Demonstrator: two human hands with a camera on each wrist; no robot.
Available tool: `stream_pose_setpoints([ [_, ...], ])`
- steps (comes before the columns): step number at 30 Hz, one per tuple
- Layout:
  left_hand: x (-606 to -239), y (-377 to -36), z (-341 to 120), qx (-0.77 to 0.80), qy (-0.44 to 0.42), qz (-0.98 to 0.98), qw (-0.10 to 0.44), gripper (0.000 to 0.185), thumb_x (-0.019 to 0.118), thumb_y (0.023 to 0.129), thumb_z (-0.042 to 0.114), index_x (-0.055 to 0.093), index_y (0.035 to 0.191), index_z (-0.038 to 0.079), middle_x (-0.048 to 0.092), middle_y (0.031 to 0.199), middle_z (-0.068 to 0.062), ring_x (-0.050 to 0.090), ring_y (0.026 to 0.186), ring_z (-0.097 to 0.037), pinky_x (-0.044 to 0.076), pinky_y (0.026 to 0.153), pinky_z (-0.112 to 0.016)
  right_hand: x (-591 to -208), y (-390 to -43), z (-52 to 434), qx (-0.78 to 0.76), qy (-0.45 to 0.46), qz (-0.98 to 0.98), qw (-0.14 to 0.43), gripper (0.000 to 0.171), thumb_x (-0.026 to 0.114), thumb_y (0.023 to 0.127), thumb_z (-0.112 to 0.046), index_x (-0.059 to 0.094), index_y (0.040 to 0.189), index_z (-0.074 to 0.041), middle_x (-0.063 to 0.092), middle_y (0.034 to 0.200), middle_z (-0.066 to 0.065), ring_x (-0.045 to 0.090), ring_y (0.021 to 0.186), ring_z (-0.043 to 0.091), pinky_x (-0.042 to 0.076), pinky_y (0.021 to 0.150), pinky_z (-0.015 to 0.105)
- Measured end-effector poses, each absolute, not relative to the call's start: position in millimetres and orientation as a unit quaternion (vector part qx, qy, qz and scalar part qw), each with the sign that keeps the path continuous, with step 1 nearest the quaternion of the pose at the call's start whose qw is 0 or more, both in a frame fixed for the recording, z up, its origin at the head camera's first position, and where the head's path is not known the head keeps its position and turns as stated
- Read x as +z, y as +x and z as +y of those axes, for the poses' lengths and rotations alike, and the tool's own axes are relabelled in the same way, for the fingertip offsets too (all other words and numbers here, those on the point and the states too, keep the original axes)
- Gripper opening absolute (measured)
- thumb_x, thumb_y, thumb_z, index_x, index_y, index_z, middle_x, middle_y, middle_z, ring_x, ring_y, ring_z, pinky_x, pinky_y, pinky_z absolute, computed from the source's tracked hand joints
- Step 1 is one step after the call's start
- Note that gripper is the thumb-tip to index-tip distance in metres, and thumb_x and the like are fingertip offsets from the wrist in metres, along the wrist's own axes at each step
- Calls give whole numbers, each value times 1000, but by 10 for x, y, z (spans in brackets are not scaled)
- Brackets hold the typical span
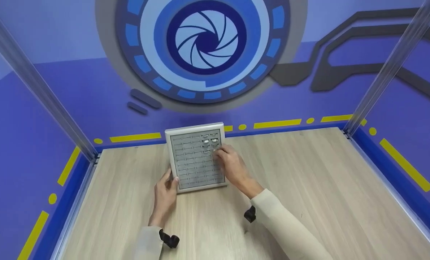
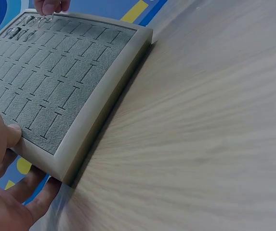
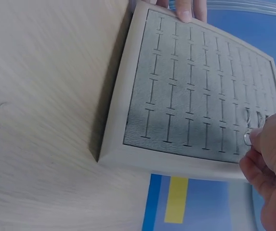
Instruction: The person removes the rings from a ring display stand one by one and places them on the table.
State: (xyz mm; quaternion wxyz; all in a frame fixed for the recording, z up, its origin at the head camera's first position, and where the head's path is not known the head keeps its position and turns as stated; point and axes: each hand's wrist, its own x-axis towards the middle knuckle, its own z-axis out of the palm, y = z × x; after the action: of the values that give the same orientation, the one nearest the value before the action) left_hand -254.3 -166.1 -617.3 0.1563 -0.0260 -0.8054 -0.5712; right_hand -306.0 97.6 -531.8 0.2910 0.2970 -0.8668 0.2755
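Because the right hand (image 1: pixel 234 164) covers part of the silvery ring (image 3: pixel 247 139) pinched between its thumb and fingers, I cannot tell whether that ring sits in a slot. Other rings (image 1: pixel 205 141) at the far right corner of the ring display tray (image 1: pixel 195 169) are too small to distinguish in detail. The left hand (image 1: pixel 166 195) grips the near left edge, thumb on the frame (image 2: pixel 87 130), other fingers partly hidden. Smooth and pale, that rectangular frame surrounds a pebbled grey pad (image 3: pixel 195 86) with I-shaped slits, toward the wood-grained table's (image 1: pixel 290 180) far side.
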Motion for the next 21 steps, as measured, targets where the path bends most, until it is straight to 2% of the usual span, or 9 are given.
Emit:
stream_pose_setpoints([
  [5,-6181,-2536,-1648,-573,-14,-805,153,56,62,106,3,45,160,0,49,162,-20,50,148,-39,45,124,-52,-5296,-3032,1008,269,310,-861,299,7,73,98,4,75,101,-1,68,110,9,70,102,23,66,86,32],
  [10,-6185,-2525,-1653,-571,-2,-808,146,57,63,107,5,44,160,-1,51,161,-21,56,144,-39,47,123,-51,-5297,-3009,1069,265,317,-855,313,9,73,96,8,74,96,-1,65,101,8,68,92,21,65,75,31],
  [14,-6182,-2517,-1660,-577,-3,-804,145,56,62,107,5,43,160,-2,49,162,-22,54,145,-40,46,123,-50,-5323,-3000,1140,267,322,-846,330,14,73,93,13,73,93,-1,62,95,8,67,85,20,63,68,31],
  [21,-6186,-2542,-1653,-577,-12,-803,148,56,62,107,5,44,159,-2,46,164,-23,48,150,-39,45,125,-49,-5391,-2994,1303,285,325,-833,345,16,72,93,14,70,89,-1,63,92,8,66,80,21,61,65,33],
])
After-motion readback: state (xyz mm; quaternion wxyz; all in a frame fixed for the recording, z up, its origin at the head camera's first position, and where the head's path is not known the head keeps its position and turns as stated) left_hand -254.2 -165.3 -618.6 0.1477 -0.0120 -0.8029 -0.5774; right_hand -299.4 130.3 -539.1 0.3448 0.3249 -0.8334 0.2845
